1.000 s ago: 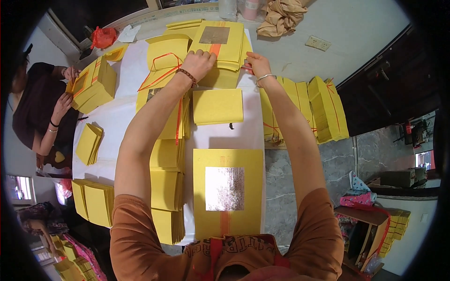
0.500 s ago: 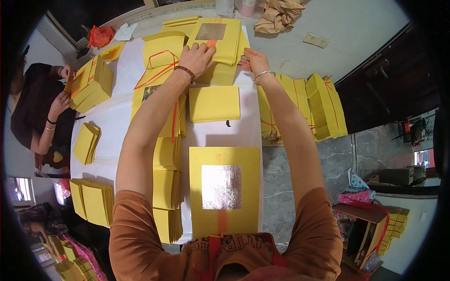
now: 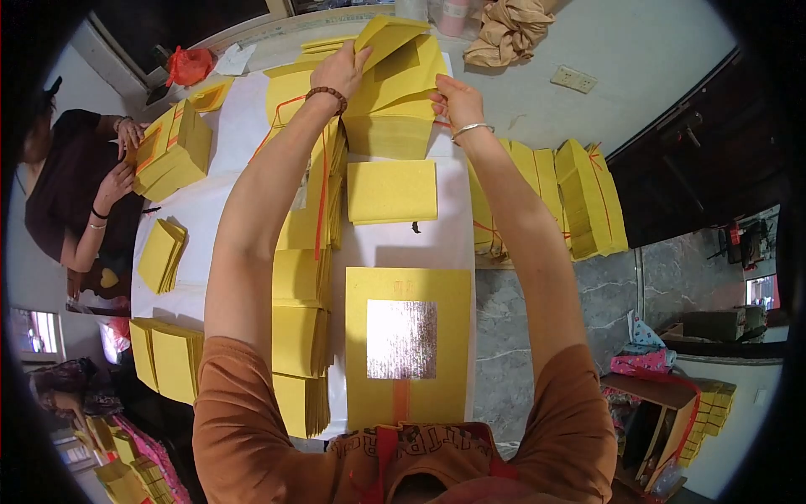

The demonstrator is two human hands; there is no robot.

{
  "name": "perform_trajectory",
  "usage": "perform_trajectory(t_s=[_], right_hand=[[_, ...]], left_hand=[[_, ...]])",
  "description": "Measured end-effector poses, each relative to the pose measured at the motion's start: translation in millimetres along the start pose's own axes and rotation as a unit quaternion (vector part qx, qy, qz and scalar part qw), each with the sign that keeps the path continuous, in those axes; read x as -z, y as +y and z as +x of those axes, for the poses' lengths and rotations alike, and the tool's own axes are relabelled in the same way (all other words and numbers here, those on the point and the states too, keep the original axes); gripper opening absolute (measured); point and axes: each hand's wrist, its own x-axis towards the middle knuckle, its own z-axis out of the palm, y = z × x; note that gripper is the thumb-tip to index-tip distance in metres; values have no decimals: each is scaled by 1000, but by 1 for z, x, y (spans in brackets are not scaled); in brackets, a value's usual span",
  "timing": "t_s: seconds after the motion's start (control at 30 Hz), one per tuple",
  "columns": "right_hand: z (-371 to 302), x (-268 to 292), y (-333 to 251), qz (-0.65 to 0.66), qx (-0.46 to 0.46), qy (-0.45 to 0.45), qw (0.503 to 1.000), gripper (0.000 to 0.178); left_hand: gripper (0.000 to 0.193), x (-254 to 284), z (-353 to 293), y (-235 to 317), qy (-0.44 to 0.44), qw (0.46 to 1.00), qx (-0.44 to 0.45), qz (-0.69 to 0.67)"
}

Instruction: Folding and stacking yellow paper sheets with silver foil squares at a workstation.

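At the far end of the table, my left hand [image 3: 340, 71] is closed on the edge of a folded yellow paper sheet [image 3: 388, 44], lifting it at an angle. This sheet is above a thick stack of yellow paper [image 3: 386, 137], whose upper sheets show a dark foil square. My right hand [image 3: 460, 102] is at the stack's right corner, its fingers curled in a pinch at a sheet's edge. Nearer me are a folded yellow packet [image 3: 392, 191] and, close to my body, a flat yellow sheet [image 3: 453, 336] with a shiny silver square [image 3: 401, 339].
Overlapping yellow paper stacks [image 3: 300, 340] run along my left forearm, with red string [image 3: 319, 210] on them. Across the table, another person's hands [image 3: 119, 181] touch a yellow bundle [image 3: 180, 147]. Tied yellow bundles [image 3: 588, 202] stand right of the table; crumpled brown paper [image 3: 508, 34] lies behind.
My left hand has moved up and left, raising the folded sheet off the stack. My right hand has shifted slightly up to the stack's corner. The other person's far hand has moved onto the bundle.
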Motion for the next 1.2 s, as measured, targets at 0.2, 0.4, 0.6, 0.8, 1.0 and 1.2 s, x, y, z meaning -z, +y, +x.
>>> perform_trajectory(t_s=[0.2, 0.4, 0.6, 0.8, 1.0, 1.2], right_hand=[[-30, -4, 27, -65, -59, 7, 996, 35], [-37, -9, 28, -36, -66, 1, 997, 35], [-41, 0, 23, -65, -76, -26, 995, 37], [-39, -2, 26, -51, -77, -27, 995, 39], [-38, 1, 35, -67, -64, -39, 995, 44], [-39, 5, 35, -76, -54, -49, 994, 40]], left_hand=[[38, 10, 14, 18, 84, 995, -32, 42], [30, -35, -19, 17, 99, 950, -248, 164], [27, -30, -22, 33, 52, 995, 81, 37], [27, -30, -30, 25, 62, 992, -65, 90], [23, -53, -51, 25, 22, 982, -125, 138], [20, -59, -42, 25, -21, 948, -193, 252]])
